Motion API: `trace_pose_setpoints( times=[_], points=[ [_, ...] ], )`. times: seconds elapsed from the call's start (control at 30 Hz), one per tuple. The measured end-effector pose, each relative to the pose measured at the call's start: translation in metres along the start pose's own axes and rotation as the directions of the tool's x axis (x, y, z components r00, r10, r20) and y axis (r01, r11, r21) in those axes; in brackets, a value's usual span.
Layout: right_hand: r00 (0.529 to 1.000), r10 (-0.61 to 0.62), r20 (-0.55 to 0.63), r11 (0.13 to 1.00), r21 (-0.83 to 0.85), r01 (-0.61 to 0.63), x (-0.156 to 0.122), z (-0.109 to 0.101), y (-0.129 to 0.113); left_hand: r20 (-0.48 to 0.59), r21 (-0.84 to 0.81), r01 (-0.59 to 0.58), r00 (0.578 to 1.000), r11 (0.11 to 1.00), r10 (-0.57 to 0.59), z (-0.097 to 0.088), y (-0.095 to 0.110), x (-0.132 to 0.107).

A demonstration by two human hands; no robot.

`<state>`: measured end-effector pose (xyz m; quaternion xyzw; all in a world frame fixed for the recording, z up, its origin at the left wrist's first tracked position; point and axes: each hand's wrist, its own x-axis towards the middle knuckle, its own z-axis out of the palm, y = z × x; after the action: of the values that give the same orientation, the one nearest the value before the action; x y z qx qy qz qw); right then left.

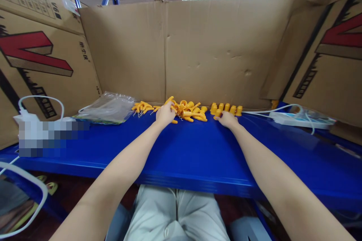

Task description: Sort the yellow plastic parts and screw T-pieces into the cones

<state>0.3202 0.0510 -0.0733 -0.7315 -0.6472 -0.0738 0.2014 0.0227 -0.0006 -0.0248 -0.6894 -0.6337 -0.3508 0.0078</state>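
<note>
Small yellow plastic parts lie along the back of a blue shelf (198,150). My left hand (164,114) reaches into the middle pile of yellow parts (190,111), fingers curled on one piece at its left edge. My right hand (227,119) rests by a row of upright yellow caps (226,108) and pinches one yellow cap (217,113) at the row's near left end. A smaller heap of yellow pieces with metal springs (143,107) lies further left, apart from both hands.
A clear plastic bag (109,108) lies at the left. A white charger and cable (26,114) sit at the far left, a white power strip (299,120) at the right. Cardboard walls (212,48) enclose the shelf on three sides. My knees are below.
</note>
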Motion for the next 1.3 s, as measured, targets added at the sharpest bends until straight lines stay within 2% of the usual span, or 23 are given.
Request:
trace_pose_setpoints(
  times=[0.1,0.2,0.33,0.5,0.7,0.83,1.03,1.3],
  points=[
    [0.997,0.065,0.048,0.997,0.046,-0.067,0.001,0.000,-0.001,-0.041,-0.058,0.007,0.999,0.998,-0.010,0.000,0.001,0.001],
    [0.997,0.052,0.064,0.997,0.060,-0.056,-0.001,-0.004,-0.004,-0.068,-0.084,-0.006,0.998,0.996,0.000,-0.001,0.001,0.000],
    [0.994,0.001,0.113,0.998,0.062,-0.008,-0.004,-0.008,-0.006,-0.081,-0.084,-0.014,0.997,0.996,0.007,-0.002,0.001,-0.002],
    [0.996,-0.079,0.036,0.997,0.014,0.079,-0.005,-0.008,-0.011,-0.074,-0.078,-0.018,0.997,0.997,0.012,-0.001,0.000,-0.002],
    [0.983,-0.165,0.086,0.986,0.009,0.164,-0.013,-0.010,-0.025,-0.068,-0.103,-0.037,0.997,0.994,0.031,0.001,0.000,-0.001],
    [0.994,-0.071,0.089,0.997,-0.009,0.072,-0.017,-0.015,-0.026,-0.066,-0.097,-0.033,0.997,0.995,0.026,0.001,0.002,-0.002],
    [0.995,0.051,0.085,0.998,0.025,-0.053,-0.016,-0.020,-0.013,-0.045,-0.084,-0.041,0.998,0.996,0.037,0.001,0.002,-0.003],
    [0.981,0.164,0.102,0.986,0.020,-0.167,-0.011,-0.011,0.001,-0.030,-0.063,-0.034,0.999,0.997,0.032,0.000,0.003,-0.003]
  ],
)
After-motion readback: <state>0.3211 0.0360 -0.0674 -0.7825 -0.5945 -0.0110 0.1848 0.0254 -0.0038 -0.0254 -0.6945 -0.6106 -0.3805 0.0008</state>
